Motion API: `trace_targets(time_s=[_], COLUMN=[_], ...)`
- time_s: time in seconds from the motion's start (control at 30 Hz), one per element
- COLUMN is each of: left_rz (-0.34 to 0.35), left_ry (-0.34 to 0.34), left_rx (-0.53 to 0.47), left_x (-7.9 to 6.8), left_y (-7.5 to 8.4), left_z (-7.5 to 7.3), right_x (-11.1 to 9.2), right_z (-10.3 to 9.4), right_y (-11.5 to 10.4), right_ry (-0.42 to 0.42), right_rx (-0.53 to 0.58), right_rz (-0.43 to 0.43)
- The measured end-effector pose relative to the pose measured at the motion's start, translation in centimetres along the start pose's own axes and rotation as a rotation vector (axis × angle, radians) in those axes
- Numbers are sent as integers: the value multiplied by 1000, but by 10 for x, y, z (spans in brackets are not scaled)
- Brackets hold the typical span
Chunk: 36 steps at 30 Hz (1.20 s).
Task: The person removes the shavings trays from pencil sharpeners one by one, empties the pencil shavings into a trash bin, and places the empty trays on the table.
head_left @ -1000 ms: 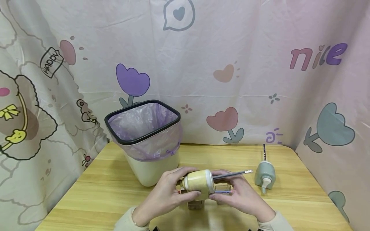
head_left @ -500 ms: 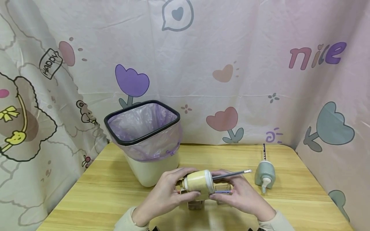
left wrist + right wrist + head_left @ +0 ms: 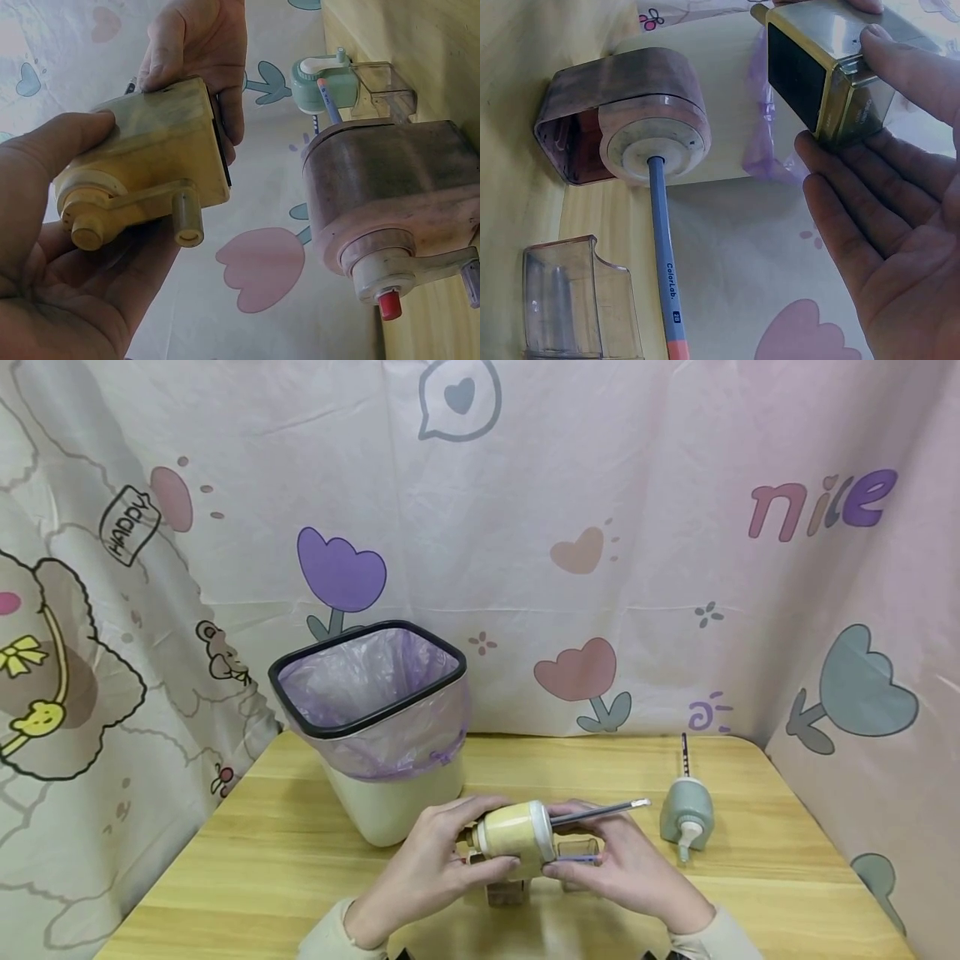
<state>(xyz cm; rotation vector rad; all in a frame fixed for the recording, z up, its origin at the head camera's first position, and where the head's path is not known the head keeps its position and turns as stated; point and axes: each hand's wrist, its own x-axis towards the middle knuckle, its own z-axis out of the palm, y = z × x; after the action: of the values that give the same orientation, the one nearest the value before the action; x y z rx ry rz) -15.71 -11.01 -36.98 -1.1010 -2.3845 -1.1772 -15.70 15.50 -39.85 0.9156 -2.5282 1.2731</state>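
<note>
Head view. Left hand (image 3: pixel 431 864): fingers curled round the far side of the yellow sharpener (image 3: pixel 513 831), thumb in front; a firm hold, as we read it. Right hand (image 3: pixel 622 868): thumb on the same sharpener's end, pinching it from the other side. The sharpener sits between both sets of fingers, raised above the table (image 3: pixel 262 860). Grey pencil (image 3: pixel 600 813): projects from the sharpener, across the right fingers. Pink sharpener (image 3: pixel 507 893): below the fingers, largely covered. Clear tray (image 3: pixel 576 847): beyond the right thumb. Green sharpener (image 3: pixel 688 814): well right of the right fingers. Bin (image 3: pixel 390 806): beyond and left of the left fingers.

Left wrist view. Crank (image 3: pixel 154 199): below the left thumb, not gripped.

Right wrist view. Dark panel (image 3: pixel 799 79): on the yellow sharpener, just ahead of the right fingertips. Blue pencil (image 3: pixel 664 255): seated in the pink sharpener, apart from the fingers.

Risks, in our judgement: uneven pull between the hands could make the yellow sharpener slip onto the pink one; a knock from the right fingers could snap the grey pencil's point.

Obscured: the grey pencil's inner end; most left fingertips. Whether the panel is base or cavity, we cannot tell.
</note>
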Motion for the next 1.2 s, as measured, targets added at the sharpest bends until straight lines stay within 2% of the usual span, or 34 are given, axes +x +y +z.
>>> trace_targets(time_s=[0.23, 0.83, 1.03, 1.2], left_rz=[-15, -30, 5, 23], left_ry=[-1, -1, 29, 61], left_rx=[-6, -2, 2, -1], left_x=[1, 0, 0, 1], left_y=[-1, -5, -5, -3], left_z=[0, 1, 3, 6], right_x=[2, 3, 3, 2], right_z=[-1, 0, -2, -3], right_y=[1, 4, 2, 1], right_ry=[-23, -26, -29, -11], right_rx=[63, 69, 97, 75], right_rz=[-3, -12, 8, 7])
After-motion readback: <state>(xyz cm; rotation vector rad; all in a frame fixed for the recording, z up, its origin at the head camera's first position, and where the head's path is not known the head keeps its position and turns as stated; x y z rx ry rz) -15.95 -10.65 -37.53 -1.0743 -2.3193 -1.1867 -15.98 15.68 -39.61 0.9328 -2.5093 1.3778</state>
